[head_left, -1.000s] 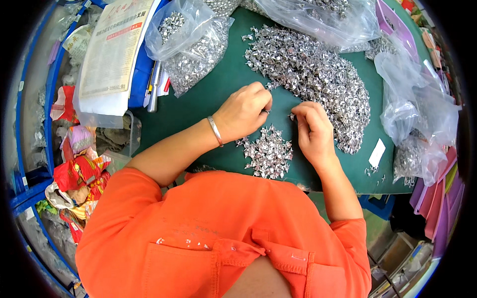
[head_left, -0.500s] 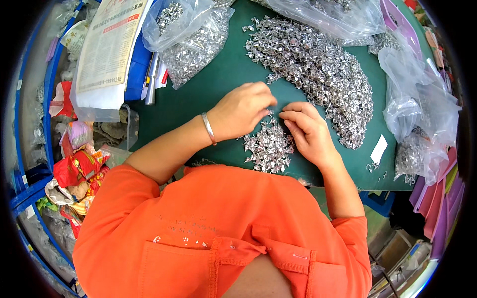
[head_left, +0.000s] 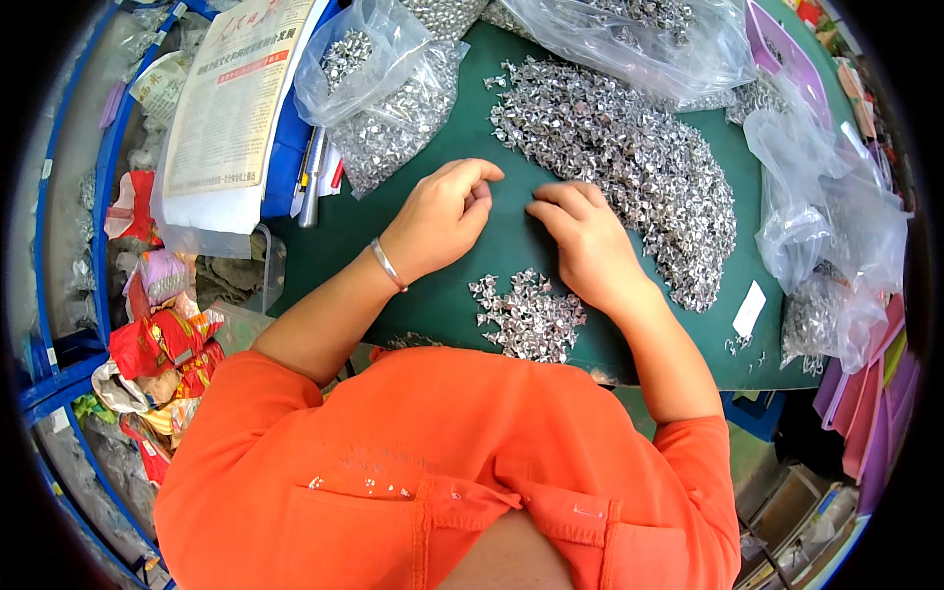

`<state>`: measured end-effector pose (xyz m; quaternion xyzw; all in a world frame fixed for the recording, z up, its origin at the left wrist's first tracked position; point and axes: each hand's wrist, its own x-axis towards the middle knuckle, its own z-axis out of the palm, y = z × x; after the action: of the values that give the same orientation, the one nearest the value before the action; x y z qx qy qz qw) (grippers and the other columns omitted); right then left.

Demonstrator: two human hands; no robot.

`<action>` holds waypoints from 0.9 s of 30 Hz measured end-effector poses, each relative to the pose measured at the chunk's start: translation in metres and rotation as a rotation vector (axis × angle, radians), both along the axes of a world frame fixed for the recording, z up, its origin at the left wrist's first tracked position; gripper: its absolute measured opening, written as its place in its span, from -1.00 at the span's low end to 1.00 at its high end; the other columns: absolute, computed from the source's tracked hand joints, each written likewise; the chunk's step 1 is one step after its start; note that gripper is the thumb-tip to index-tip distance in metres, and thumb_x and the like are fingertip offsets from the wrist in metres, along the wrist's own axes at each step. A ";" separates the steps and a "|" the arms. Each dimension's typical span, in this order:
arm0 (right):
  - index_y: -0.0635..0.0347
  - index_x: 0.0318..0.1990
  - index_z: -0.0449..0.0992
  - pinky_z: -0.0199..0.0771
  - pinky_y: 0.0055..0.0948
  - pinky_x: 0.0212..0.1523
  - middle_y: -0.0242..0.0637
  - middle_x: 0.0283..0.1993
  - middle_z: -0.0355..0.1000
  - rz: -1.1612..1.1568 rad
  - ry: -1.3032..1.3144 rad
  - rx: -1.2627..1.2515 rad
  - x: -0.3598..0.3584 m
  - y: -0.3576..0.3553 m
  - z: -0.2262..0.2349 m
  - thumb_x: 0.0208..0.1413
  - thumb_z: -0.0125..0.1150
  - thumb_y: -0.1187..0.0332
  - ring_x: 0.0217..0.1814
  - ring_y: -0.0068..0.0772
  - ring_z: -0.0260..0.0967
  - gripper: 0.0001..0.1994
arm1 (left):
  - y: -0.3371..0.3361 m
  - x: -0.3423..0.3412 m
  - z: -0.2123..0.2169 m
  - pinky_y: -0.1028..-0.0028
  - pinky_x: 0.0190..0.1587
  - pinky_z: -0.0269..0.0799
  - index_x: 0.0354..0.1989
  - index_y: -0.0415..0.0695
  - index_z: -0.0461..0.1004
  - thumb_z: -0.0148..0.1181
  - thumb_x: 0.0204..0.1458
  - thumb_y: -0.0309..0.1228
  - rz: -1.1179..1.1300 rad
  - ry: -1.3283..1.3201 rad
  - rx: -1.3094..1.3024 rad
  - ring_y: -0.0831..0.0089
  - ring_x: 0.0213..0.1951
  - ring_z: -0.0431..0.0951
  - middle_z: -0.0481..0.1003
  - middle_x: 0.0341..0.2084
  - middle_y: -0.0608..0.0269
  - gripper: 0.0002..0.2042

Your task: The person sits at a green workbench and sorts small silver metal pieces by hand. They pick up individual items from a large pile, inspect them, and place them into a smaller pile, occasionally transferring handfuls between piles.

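My left hand [head_left: 442, 214] hovers over the green tabletop [head_left: 413, 313], its fingers loosely bent and the thumb apart from the index finger. Facing it, my right hand [head_left: 588, 244] has half-curled fingers beside the large heap of small silvery metal pieces [head_left: 629, 147]. A gap separates the two hands, and nothing shows between the fingertips of either. Nearer my body lies a smaller pile of the same kind of pieces [head_left: 531, 317], which neither hand touches. The pieces look thin and pronged; their exact kind is too small to make out.
Clear plastic bags of metal pieces [head_left: 393, 128] stand at the back left, with more bags [head_left: 826, 226] at the right. A printed sheet [head_left: 231, 108] covers a blue bin beside a metal-barrelled tool [head_left: 313, 182]. One white slip [head_left: 749, 310] lies near the right edge.
Both hands have moved away from the small pile and farther apart from each other. The small pile, partly covered before, is now in full view.
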<state>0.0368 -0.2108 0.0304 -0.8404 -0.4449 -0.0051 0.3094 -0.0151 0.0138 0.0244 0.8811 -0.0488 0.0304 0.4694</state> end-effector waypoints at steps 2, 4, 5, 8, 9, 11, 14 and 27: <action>0.26 -0.02 0.53 0.44 -0.16 0.16 -0.12 0.05 0.47 -0.034 0.118 0.104 -0.002 -0.012 0.003 -0.14 0.11 0.72 0.13 0.03 0.39 -0.56 | 0.001 0.004 0.000 0.49 -0.24 0.50 -0.05 -0.25 0.52 0.14 0.11 -0.60 -0.008 -0.035 0.033 0.47 -0.37 0.56 0.54 -0.33 0.16 -0.77; 0.26 -0.03 0.53 0.47 -0.19 0.07 -0.07 0.01 0.47 -0.151 0.077 0.179 -0.006 -0.025 0.001 -0.07 0.10 0.75 0.04 0.02 0.45 -0.60 | -0.003 0.006 0.001 0.49 -0.24 0.49 -0.08 -0.25 0.53 0.15 0.11 -0.60 -0.044 -0.049 0.028 0.45 -0.38 0.56 0.52 -0.33 0.17 -0.79; 0.26 -0.04 0.53 0.49 -0.21 0.04 -0.06 -0.01 0.47 -0.214 0.120 0.215 -0.009 -0.032 -0.002 -0.04 0.09 0.76 0.00 0.01 0.46 -0.62 | -0.006 0.008 0.003 0.48 -0.25 0.49 -0.10 -0.25 0.54 0.16 0.11 -0.60 -0.075 -0.047 0.016 0.44 -0.38 0.56 0.52 -0.33 0.17 -0.81; 0.26 -0.11 0.54 0.50 -0.22 -0.06 -0.09 -0.12 0.51 -0.292 0.127 0.205 -0.016 -0.034 -0.001 0.06 0.17 0.68 -0.10 -0.02 0.49 -0.76 | -0.021 0.010 -0.002 0.43 -0.27 0.49 -0.16 -0.25 0.55 0.22 0.08 -0.58 -0.176 -0.118 0.001 0.38 -0.39 0.56 0.49 -0.34 0.16 -0.84; 0.26 -0.13 0.55 0.50 -0.22 -0.07 -0.10 -0.14 0.52 -0.295 0.125 0.204 -0.017 -0.032 -0.002 0.07 0.19 0.66 -0.12 -0.03 0.49 -0.78 | -0.027 0.012 -0.003 0.42 -0.28 0.49 -0.18 -0.25 0.55 0.24 0.07 -0.58 -0.213 -0.158 0.003 0.36 -0.40 0.56 0.48 -0.35 0.16 -0.85; 0.22 -0.16 0.56 0.49 -0.23 -0.12 -0.17 -0.18 0.53 -0.221 -0.014 0.229 -0.013 -0.019 -0.006 0.03 0.27 0.61 -0.14 -0.08 0.46 -0.80 | -0.036 0.012 -0.005 0.32 -0.23 0.49 -0.24 -0.24 0.55 0.29 0.02 -0.55 -0.226 -0.185 0.130 0.21 -0.32 0.56 0.47 -0.33 0.12 -0.87; 0.21 -0.19 0.57 0.48 -0.24 -0.09 -0.25 -0.17 0.54 -0.117 -0.086 0.159 -0.006 -0.008 -0.010 -0.03 0.32 0.60 -0.12 -0.11 0.45 -0.78 | -0.036 0.011 -0.007 0.25 -0.16 0.47 -0.28 -0.22 0.55 0.29 0.01 -0.54 -0.236 -0.192 0.206 0.08 -0.24 0.54 0.49 -0.33 0.08 -0.89; 0.19 -0.31 0.55 0.47 -0.25 -0.22 -0.25 -0.26 0.51 -0.096 -0.109 0.202 -0.014 -0.012 -0.011 -0.12 0.31 0.61 -0.25 -0.13 0.42 -0.82 | -0.033 0.008 -0.002 0.29 -0.21 0.49 -0.24 -0.22 0.54 0.30 0.03 -0.55 -0.292 -0.230 0.121 0.14 -0.30 0.56 0.48 -0.35 0.09 -0.87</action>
<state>0.0231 -0.2223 0.0194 -0.8237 -0.4174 -0.1104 0.3675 -0.0075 -0.0190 0.0221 0.8819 -0.2313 0.0595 0.4065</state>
